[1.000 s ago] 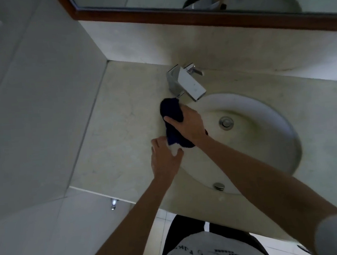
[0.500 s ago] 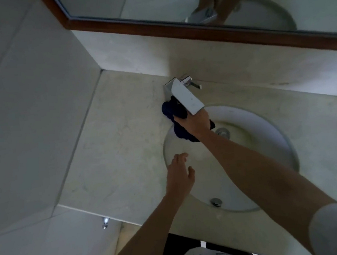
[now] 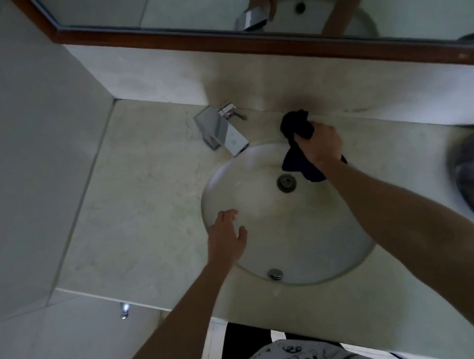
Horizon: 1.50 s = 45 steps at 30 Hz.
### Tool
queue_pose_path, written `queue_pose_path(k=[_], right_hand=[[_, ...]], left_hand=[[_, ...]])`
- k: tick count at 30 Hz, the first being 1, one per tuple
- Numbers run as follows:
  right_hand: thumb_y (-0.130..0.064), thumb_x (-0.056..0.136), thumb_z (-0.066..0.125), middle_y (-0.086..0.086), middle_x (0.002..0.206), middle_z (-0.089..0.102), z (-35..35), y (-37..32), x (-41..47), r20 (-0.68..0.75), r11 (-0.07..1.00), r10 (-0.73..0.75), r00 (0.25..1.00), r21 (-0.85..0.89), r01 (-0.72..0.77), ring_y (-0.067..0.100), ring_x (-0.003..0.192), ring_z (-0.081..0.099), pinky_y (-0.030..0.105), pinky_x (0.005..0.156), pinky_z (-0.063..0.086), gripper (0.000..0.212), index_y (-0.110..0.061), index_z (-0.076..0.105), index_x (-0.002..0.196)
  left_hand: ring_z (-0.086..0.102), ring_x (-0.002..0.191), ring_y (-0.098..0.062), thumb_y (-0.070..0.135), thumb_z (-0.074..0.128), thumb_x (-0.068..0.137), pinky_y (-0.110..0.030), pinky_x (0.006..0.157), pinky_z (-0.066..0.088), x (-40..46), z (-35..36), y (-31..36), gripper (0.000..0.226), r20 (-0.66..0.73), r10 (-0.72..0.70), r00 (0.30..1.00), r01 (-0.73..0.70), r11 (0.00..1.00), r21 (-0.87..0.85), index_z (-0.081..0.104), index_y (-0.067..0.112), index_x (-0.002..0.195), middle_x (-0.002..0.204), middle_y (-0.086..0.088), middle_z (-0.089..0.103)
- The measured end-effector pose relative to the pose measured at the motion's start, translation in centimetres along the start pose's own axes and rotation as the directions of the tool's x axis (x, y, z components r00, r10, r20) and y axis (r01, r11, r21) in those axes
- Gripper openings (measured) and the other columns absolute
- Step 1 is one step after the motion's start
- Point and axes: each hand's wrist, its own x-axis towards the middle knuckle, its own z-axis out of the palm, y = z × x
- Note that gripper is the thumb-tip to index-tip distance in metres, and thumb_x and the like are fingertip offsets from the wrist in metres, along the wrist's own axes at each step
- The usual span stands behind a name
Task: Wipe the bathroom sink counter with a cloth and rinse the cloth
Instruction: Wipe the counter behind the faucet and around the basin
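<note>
Behind the basin rim, right hand (image 3: 320,145) gripping bunched cloth (image 3: 297,144), tail hanging basinward.

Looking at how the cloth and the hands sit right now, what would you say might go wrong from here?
The dark cloth is bunched in the right hand, with a loose tail hanging over the sink near the open drain; it may drag across the basin instead of wiping the counter. A sweep leftward might bump the faucet. The left hand hovers near the sink rim, possibly in the cloth's way.
</note>
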Motion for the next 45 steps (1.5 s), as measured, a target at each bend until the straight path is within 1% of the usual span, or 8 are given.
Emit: queue_pose_path(k=[5, 8, 11, 16, 19, 31, 40, 45], right_hand=[[-0.042, 0.092, 0.061, 0.008, 0.072, 0.062, -4.4, 6.3, -1.1, -0.034, 0.983, 0.183, 0.983, -0.017, -0.183, 0.028, 0.068, 0.064, 0.029, 0.055, 0.044, 0.034, -0.013, 0.058, 0.074], [-0.043, 0.091, 0.061, 0.007, 0.067, 0.061, -6.6, 10.8, -2.9, -0.008, 0.979, 0.195, 0.981, -0.051, -0.196, 0.029, 0.067, 0.065, 0.028, 0.054, 0.042, 0.037, -0.013, 0.056, 0.07], [-0.05, 0.09, 0.062, 0.003, 0.068, 0.062, -8.8, 13.0, -3.4, 0.091, 0.994, 0.075, 0.993, -0.082, -0.067, 0.028, 0.069, 0.065, 0.027, 0.053, 0.042, 0.04, -0.011, 0.066, 0.082], [-0.051, 0.094, 0.062, 0.013, 0.112, 0.069, -10.8, 11.8, -0.2, 0.098, 0.944, -0.315, 0.944, -0.072, 0.323, 0.033, 0.098, 0.065, 0.034, 0.074, 0.046, 0.048, -0.013, 0.064, 0.123], [-0.048, 0.095, 0.062, 0.016, 0.126, 0.064, -9.9, 12.7, 1.7, 0.279, 0.897, -0.369, 0.886, -0.143, 0.419, 0.036, 0.109, 0.062, 0.039, 0.086, 0.048, 0.054, -0.012, 0.057, 0.136], [-0.022, 0.08, 0.077, 0.008, 0.099, 0.057, -6.4, 20.1, -8.4, 0.132, 0.845, -0.524, 0.841, -0.046, 0.534, 0.033, 0.073, 0.063, 0.033, 0.057, 0.047, 0.035, -0.01, 0.065, 0.11], [-0.017, 0.081, 0.078, 0.004, 0.099, 0.061, -3.0, 19.2, -21.4, -0.136, 0.956, -0.28, 0.95, 0.054, 0.289, 0.026, 0.075, 0.064, 0.031, 0.056, 0.05, 0.038, -0.011, 0.065, 0.116], [-0.024, 0.082, 0.075, 0.003, 0.098, 0.06, 1.4, 13.1, -27.6, -0.127, 0.968, -0.186, 0.974, 0.146, 0.204, 0.025, 0.072, 0.063, 0.032, 0.053, 0.046, 0.04, -0.015, 0.064, 0.119]], left_hand=[[0.067, 0.099, -0.029, 0.024, 0.065, 0.087, -0.046, 0.085, 0.056, 0.1, 0.2, 0.3, 0.039, -0.024, -0.059, 0.998, 0.061, 0.995, 0.074, 0.06, 0.018, 0.125, 0.12, -0.004, 0.06], [0.066, 0.1, -0.029, 0.021, 0.065, 0.087, -0.046, 0.09, 0.055, -0.1, 0.6, 0.8, 0.036, -0.04, -0.059, 0.997, 0.063, 0.994, 0.089, 0.062, 0.015, 0.123, 0.12, -0.005, 0.059], [0.064, 0.105, -0.028, 0.019, 0.063, 0.091, -0.046, 0.098, 0.048, -0.9, 1.4, 1.8, 0.032, -0.038, -0.041, 0.998, 0.044, 0.995, 0.091, 0.062, 0.014, 0.122, 0.122, -0.005, 0.058], [0.061, 0.107, -0.025, 0.02, 0.059, 0.094, -0.042, 0.097, 0.042, -2.3, 3.1, 4.1, 0.027, -0.057, 0.045, 0.997, -0.036, 0.99, 0.139, 0.062, 0.016, 0.121, 0.123, -0.004, 0.057], [0.06, 0.107, -0.027, 0.018, 0.059, 0.095, -0.042, 0.093, 0.041, -3.0, 3.9, 4.5, 0.025, -0.05, 0.086, 0.995, -0.075, 0.978, 0.194, 0.063, 0.014, 0.119, 0.122, -0.007, 0.058], [0.064, 0.101, -0.032, 0.007, 0.063, 0.09, -0.044, 0.086, 0.048, -5.0, 4.9, 4.5, 0.024, -0.092, 0.103, 0.99, -0.085, 0.979, 0.183, 0.067, 0.012, 0.114, 0.115, -0.01, 0.061], [0.064, 0.097, -0.033, 0.004, 0.054, 0.089, -0.047, 0.084, 0.054, -5.1, 3.1, 3.4, 0.028, -0.125, 0.175, 0.977, -0.159, 0.979, 0.124, 0.065, 0.011, 0.114, 0.115, -0.011, 0.059], [0.062, 0.101, -0.03, -0.004, 0.049, 0.084, -0.049, 0.087, 0.053, -5.1, 1.7, 2.1, 0.037, -0.141, 0.232, 0.962, -0.223, 0.972, 0.079, 0.064, 0.012, 0.114, 0.116, -0.01, 0.057]])
